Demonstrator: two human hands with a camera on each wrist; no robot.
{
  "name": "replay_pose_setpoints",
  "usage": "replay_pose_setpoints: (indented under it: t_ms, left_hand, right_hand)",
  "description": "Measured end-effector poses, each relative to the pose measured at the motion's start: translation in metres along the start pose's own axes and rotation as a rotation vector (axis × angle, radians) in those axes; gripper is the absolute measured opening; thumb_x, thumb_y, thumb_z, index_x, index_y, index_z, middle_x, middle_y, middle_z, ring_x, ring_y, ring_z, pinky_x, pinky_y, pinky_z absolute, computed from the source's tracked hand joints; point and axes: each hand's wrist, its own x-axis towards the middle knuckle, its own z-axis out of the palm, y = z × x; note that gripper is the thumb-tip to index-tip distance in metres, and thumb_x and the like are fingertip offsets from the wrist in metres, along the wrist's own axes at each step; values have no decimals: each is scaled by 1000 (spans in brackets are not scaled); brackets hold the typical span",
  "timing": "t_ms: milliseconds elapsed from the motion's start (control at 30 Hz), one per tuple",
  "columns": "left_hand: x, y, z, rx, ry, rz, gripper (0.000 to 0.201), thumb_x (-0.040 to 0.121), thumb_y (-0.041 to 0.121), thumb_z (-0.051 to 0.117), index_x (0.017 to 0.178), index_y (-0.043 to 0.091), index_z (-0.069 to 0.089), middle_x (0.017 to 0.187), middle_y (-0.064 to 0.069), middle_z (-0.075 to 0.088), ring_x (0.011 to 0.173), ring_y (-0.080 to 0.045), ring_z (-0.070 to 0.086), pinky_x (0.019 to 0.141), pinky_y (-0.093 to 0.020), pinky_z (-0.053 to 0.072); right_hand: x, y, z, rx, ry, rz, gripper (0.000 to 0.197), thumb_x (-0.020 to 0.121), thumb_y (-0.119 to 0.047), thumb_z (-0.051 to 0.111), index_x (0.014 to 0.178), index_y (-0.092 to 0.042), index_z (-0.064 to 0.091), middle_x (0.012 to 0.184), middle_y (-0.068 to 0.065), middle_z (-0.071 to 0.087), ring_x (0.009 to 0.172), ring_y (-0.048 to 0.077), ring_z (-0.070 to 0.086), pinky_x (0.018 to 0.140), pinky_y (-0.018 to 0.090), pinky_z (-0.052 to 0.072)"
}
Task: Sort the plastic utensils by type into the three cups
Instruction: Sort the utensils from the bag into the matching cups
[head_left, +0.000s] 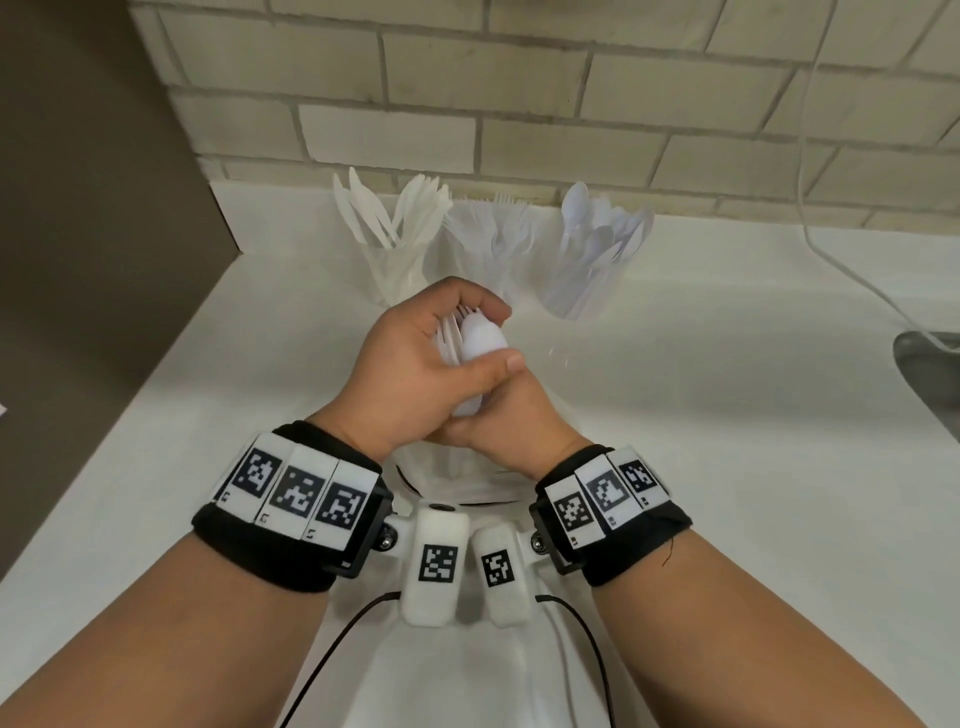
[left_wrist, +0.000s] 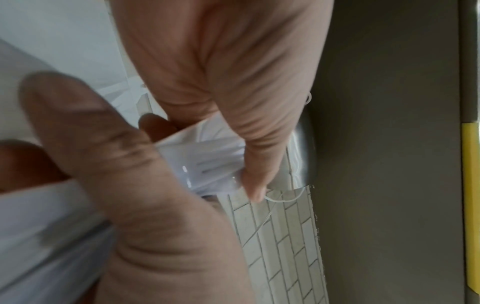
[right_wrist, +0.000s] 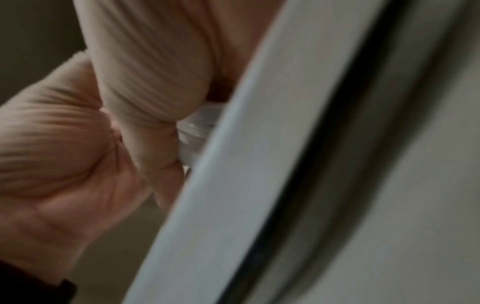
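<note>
Three clear cups stand at the back of the white counter: knives (head_left: 392, 244) on the left, forks (head_left: 493, 234) in the middle, spoons (head_left: 595, 254) on the right. In front of the fork cup my left hand (head_left: 501, 335) grips a bundle of white utensils (head_left: 480, 340), a spoon bowl lying on top. The left wrist view shows fork tines in the bundle (left_wrist: 207, 166) between thumb and fingers. My right hand (head_left: 483, 423) sits just below, fingers curled round the bundle's handle ends (right_wrist: 197, 127). Most of the bundle is hidden by both hands.
A white plate (head_left: 410, 480) with a dark rim lies under my wrists, close in the right wrist view as the plate rim (right_wrist: 246, 164). A steel sink (head_left: 930, 374) is at the right edge with a white cable (head_left: 831, 260) running to it. A brown wall (head_left: 93, 208) bounds the left.
</note>
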Motion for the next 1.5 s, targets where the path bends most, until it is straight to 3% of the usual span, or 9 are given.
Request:
replay_pose_setpoints:
  t_ms: [133,300,400,600,900,1133,1233,1400,1500]
  left_hand:
    - [2,1,-8,-188,69,23,49,82,51,61,125,30,49,123,2,59,118,-10,56,104,-30,42]
    - [-8,-20,-12,-337,-29,-321,107,55,77,70,139,20,38,133,2,53,126,-12,52,106,-35,40]
    - [-16,-21,-4,-184,-252,-385,88,60,66,72,129,19,46,130,10,57,121,0,53,105,-29,41]
    - [-19,-6,-2,-151,-433,-402,39,83,43,65,107,11,63,99,-4,74,100,-16,69,98,-36,48]
    - [-21,-2,-4,-245,-450,-455,6,89,14,64,94,10,65,85,-5,74,83,-22,72,85,-37,56]
    - [-30,-5,1,-474,-429,-482,12,85,15,56,97,15,59,67,1,55,58,-13,53,56,-28,50]
    - [-28,-8,1,-394,-397,-479,22,84,20,55,105,16,54,66,3,52,58,-12,50,60,-32,50]
    - [-21,-6,-3,-163,-428,-385,26,78,28,60,104,22,55,84,-6,64,83,-21,68,84,-40,53]
    - [-21,-2,-2,-226,-452,-382,23,78,18,62,100,17,57,85,-4,68,84,-26,69,81,-39,55]
  right_hand:
    - [5,-14,-14,147,100,11,17,76,3,71,74,-11,62,68,8,66,61,24,67,69,38,59]
    - [9,-36,-30,699,101,23,18,85,7,60,72,-6,58,57,7,60,57,21,62,63,33,55]
    - [8,-39,-28,605,107,30,13,83,-1,65,73,-9,63,72,10,67,72,20,66,74,39,56]
    - [6,-30,-29,515,74,190,15,82,-18,71,95,-12,70,85,-8,74,83,3,70,83,30,55]
    - [3,-28,-29,515,-54,200,19,87,-30,64,80,-12,67,90,-4,66,86,15,63,83,34,49]
    - [1,-32,-32,564,-88,122,25,73,-28,75,90,-12,64,105,24,61,89,23,59,79,47,51]
    - [6,-29,-40,796,-7,71,56,69,-19,83,116,-8,54,101,19,68,95,26,65,77,44,55]
    - [9,-30,-39,840,-26,45,39,80,-5,59,116,-8,47,78,5,69,81,20,69,78,46,33]
    - [6,-31,-41,845,-82,72,22,81,-9,57,103,-6,56,74,8,71,76,21,69,73,41,46]
